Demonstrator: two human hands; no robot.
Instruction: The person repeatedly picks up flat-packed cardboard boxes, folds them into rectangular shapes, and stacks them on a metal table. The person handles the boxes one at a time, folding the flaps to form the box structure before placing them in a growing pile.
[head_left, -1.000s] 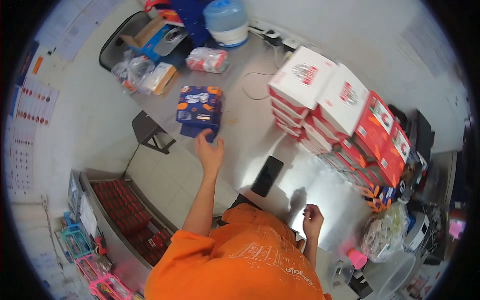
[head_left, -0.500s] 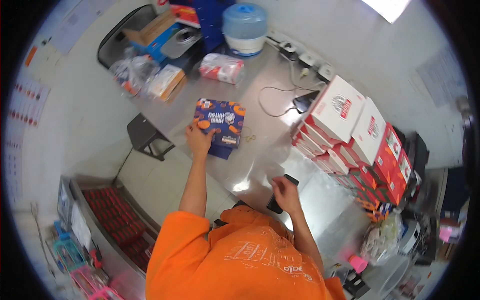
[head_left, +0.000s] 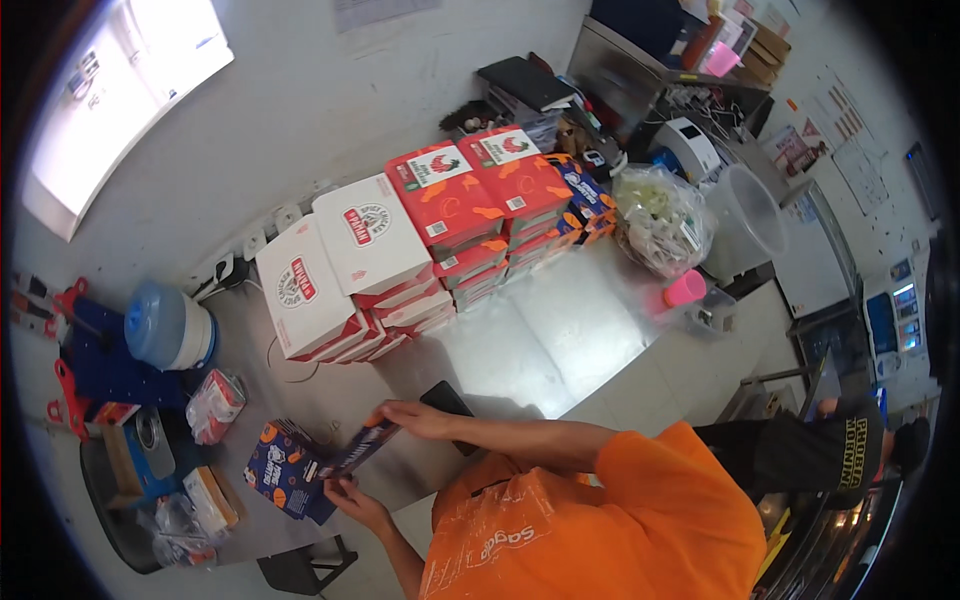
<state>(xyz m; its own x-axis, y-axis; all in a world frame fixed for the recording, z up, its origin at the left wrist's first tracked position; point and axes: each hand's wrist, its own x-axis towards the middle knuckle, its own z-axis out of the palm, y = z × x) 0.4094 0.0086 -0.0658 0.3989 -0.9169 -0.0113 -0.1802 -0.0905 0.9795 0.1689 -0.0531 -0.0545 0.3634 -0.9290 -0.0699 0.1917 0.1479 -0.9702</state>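
Both my hands are at a flat dark-blue and orange carton point(head_left: 361, 446) tilted up above the steel table. My right hand point(head_left: 415, 419) pinches its upper end. The fingers of my left hand point(head_left: 356, 500) are closed at its lower end, beside the stack. Next to them on the table lies a small stack of matching blue cartons point(head_left: 282, 466) with orange spots. A black phone point(head_left: 446, 402) lies on the table beside my right forearm, partly covered by it.
Stacked white cartons point(head_left: 372, 236) and red cartons point(head_left: 443, 194) stand along the wall, with more blue cartons point(head_left: 580, 190) beyond. A blue-lidded water dispenser point(head_left: 168, 325) and a wrapped red-white pack point(head_left: 214, 406) are at left. A pink cup point(head_left: 685, 288) sits near a plastic bag point(head_left: 660, 215). Another person point(head_left: 800, 445) stands at right.
The view has swung to the right. My right hand has left the phone and now grips a blue carton; my left hand has moved from the stack's top to that carton's lower end.
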